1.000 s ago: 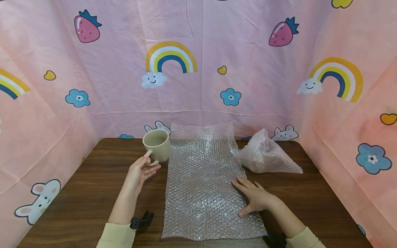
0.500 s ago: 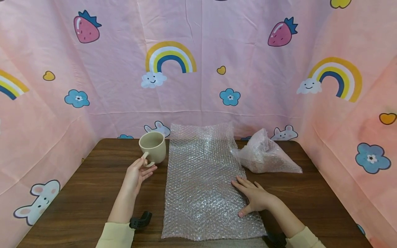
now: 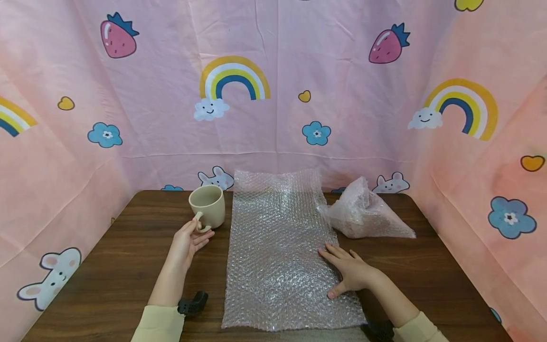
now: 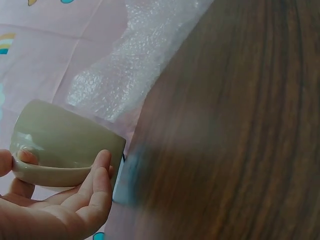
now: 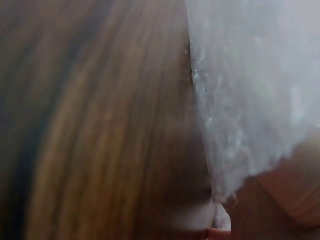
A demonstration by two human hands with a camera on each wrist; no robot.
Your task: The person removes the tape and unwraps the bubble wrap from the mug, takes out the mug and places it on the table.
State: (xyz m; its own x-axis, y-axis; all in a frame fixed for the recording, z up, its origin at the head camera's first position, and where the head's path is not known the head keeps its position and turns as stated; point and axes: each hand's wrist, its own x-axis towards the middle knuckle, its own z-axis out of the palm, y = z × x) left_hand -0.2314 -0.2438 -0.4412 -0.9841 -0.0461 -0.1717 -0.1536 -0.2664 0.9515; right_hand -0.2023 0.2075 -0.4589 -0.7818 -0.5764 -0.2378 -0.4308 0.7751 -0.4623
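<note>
A beige mug [image 3: 210, 208] stays upright at the back left, its open top tilted a little toward me in the head view. My left hand [image 3: 187, 242] pinches its handle between thumb and fingers, the other fingers extended under it. In the left wrist view the mug [image 4: 65, 137] shows from the side, fingertips at its handle. A sheet of bubble wrap [image 3: 282, 247] lies flat down the middle of the table. My right hand [image 3: 352, 273] rests on its right edge with fingers spread. The right wrist view is blurred and shows bubble wrap [image 5: 250, 90] beside dark wood.
A bundle wrapped in bubble wrap [image 3: 367, 213] sits at the back right, close to the sheet's edge. The dark wooden table [image 3: 107, 280] is bordered by a patterned pink cloth [image 3: 273, 128] at the back and sides.
My left hand has moved the mug slightly left and lower in the head view, away from the bubble wrap sheet. My right hand has stayed in place.
</note>
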